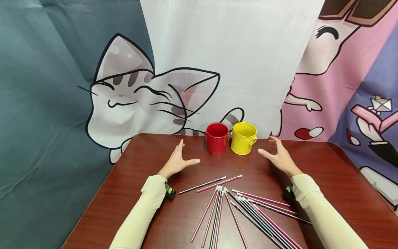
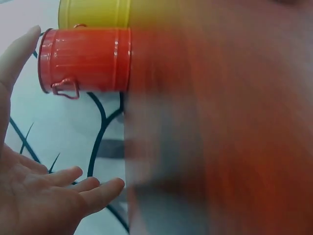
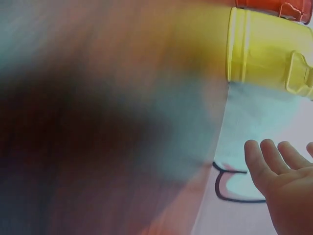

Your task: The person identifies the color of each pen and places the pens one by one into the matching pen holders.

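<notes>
Pencils (image 1: 242, 207) lie fanned on table (image 1: 342, 180), all nearer us than fingertips, none held. We see left hand (image 1: 178, 162) spread, fingers relaxed, thumb out, hovering left of red bucket (image 1: 217, 138). Right hand (image 1: 280, 156) likewise spread and empty, just right of yellow bucket (image 1: 244, 138). Buckets stand upright, side by side between both hands, beyond fingertips. We judge sorting not yet begun: no pencil shows in either bucket, everything left to do.
</notes>
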A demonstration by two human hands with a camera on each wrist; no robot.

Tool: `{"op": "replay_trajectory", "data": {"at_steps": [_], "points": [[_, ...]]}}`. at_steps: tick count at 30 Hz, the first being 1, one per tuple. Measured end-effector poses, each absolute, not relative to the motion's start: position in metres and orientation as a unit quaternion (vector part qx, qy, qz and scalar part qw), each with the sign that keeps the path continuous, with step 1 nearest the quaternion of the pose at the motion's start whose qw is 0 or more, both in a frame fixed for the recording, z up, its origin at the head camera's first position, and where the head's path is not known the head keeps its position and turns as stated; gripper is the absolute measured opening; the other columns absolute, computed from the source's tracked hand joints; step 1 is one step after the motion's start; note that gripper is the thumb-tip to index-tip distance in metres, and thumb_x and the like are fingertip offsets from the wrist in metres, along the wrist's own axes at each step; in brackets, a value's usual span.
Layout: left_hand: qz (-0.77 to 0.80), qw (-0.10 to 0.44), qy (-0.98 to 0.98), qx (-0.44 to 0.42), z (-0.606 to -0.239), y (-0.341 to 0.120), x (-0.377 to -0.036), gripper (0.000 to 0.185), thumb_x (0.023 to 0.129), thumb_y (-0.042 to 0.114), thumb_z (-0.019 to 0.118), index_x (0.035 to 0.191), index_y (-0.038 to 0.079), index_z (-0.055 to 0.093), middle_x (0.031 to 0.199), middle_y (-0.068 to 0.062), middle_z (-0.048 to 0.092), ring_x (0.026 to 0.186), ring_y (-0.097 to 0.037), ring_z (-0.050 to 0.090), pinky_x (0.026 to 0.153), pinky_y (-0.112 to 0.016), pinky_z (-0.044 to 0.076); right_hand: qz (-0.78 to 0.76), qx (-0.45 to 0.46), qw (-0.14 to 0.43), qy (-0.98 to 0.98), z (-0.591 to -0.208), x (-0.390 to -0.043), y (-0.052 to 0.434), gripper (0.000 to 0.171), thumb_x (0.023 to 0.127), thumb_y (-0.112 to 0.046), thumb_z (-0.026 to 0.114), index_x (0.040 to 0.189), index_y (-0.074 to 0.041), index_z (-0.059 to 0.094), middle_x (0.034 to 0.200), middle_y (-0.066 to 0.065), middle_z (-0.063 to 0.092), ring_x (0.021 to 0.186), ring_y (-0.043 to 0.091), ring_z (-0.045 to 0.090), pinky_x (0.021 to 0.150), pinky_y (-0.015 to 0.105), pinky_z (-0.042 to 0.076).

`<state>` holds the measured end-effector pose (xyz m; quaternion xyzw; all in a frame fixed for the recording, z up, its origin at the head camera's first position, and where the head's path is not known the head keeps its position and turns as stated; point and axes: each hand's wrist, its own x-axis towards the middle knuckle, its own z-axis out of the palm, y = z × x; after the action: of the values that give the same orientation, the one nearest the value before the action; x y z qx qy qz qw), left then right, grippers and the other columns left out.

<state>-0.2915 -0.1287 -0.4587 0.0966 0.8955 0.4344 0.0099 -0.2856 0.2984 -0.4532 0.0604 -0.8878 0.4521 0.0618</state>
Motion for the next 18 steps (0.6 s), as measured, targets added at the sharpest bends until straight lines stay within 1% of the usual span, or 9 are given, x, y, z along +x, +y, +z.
{"op": "replay_trajectory", "data": {"at_steps": [4, 7, 10, 13, 18], "points": [[0.48, 0.002, 0.872, 0.094, -0.459, -0.112, -0.304, 0.116, 0.059, 0.066, 0.072, 0.147, 0.023, 0.01, 0.145, -0.009, 0.031, 0.132, -0.027, 0.03, 0.102, -0.05, 0.033, 0.476, 0.051, 0.047, -0.877, -0.455, -0.296, 0.287, 0.094, 0.08, -0.049, 0.065, 0.146, -0.014, 0.009, 0.142, 0.022, 0.028, 0.126, 0.039, 0.034, 0.098, 0.059, 0.031], [0.503, -0.004, 0.859, 0.095, -0.46, -0.1, -0.312, 0.113, 0.059, 0.064, 0.073, 0.147, 0.022, 0.014, 0.142, -0.007, 0.034, 0.129, -0.026, 0.033, 0.1, -0.048, 0.037, 0.493, 0.042, 0.042, -0.868, -0.458, -0.304, 0.279, 0.095, 0.079, -0.05, 0.065, 0.146, -0.013, 0.009, 0.141, 0.021, 0.03, 0.125, 0.037, 0.036, 0.098, 0.057, 0.033], [0.524, -0.011, 0.846, 0.094, -0.462, -0.089, -0.319, 0.111, 0.06, 0.062, 0.075, 0.146, 0.021, 0.018, 0.141, -0.007, 0.036, 0.128, -0.026, 0.035, 0.098, -0.048, 0.039, 0.503, 0.043, 0.041, -0.862, -0.461, -0.31, 0.271, 0.096, 0.08, -0.049, 0.065, 0.146, -0.011, 0.008, 0.14, 0.021, 0.032, 0.125, 0.036, 0.037, 0.099, 0.055, 0.033], [0.545, -0.015, 0.833, 0.092, -0.463, -0.078, -0.327, 0.109, 0.061, 0.059, 0.075, 0.145, 0.019, 0.019, 0.142, -0.01, 0.036, 0.127, -0.027, 0.035, 0.098, -0.048, 0.039, 0.515, 0.048, 0.047, -0.855, -0.461, -0.315, 0.264, 0.096, 0.08, -0.046, 0.067, 0.146, -0.01, 0.008, 0.139, 0.021, 0.032, 0.124, 0.035, 0.037, 0.1, 0.054, 0.032], [0.584, -0.022, 0.806, 0.092, -0.464, -0.059, -0.338, 0.108, 0.063, 0.054, 0.077, 0.145, 0.016, 0.018, 0.141, -0.016, 0.035, 0.129, -0.032, 0.033, 0.098, -0.049, 0.038, 0.524, 0.053, 0.051, -0.848, -0.459, -0.325, 0.255, 0.097, 0.08, -0.045, 0.067, 0.146, -0.01, 0.004, 0.141, 0.022, 0.028, 0.123, 0.036, 0.036, 0.101, 0.053, 0.032]]}}
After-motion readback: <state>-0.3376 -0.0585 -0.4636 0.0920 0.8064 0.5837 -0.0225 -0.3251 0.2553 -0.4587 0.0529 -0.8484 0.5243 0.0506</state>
